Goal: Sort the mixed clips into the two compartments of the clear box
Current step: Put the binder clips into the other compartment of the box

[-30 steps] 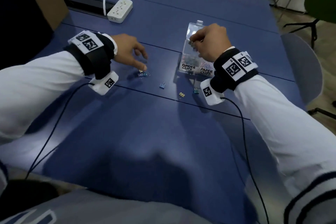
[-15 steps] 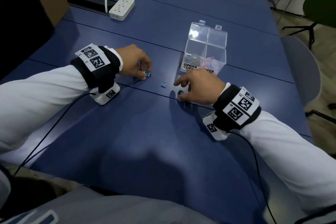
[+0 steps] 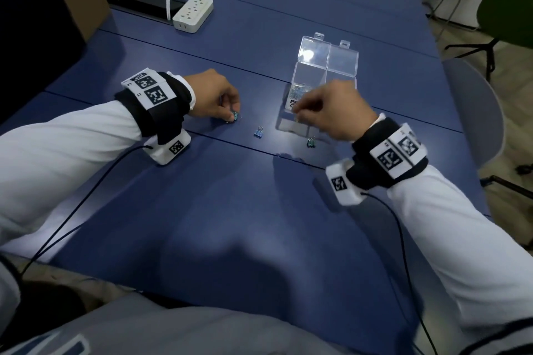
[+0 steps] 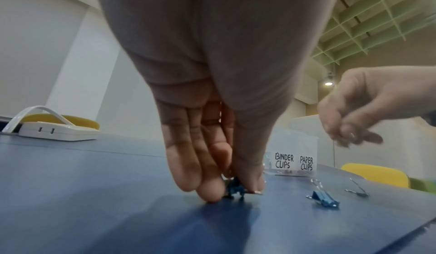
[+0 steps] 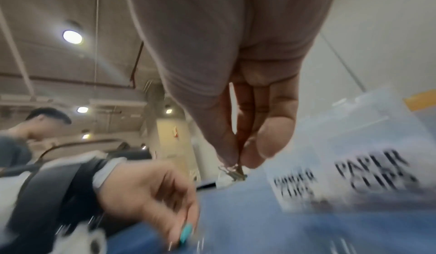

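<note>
The clear two-compartment box (image 3: pixel 313 75) stands open at the table's middle right, labelled BINDER CLIPS and PAPER CLIPS (image 4: pixel 294 162); clips lie inside. My left hand (image 3: pixel 232 117) rests low on the table and pinches a teal binder clip (image 3: pixel 235 116) between thumb and fingers (image 4: pixel 212 192). My right hand (image 3: pixel 298 118) hovers just in front of the box and pinches a small metallic binder clip (image 5: pixel 233 172) at its fingertips. A blue binder clip (image 3: pixel 259 132) and a green binder clip (image 3: pixel 311 142) lie loose on the table between the hands.
A white power strip (image 3: pixel 192 13) sits at the back left beside a cable slot. Chairs (image 3: pixel 476 112) stand past the table's right edge. Wrist cables (image 3: pixel 86 196) trail over the blue table (image 3: pixel 230 225) towards me.
My right hand came down from the box to the table, took the small clip near the front, and has lifted towards the box. My left hand closed on the teal clip.
</note>
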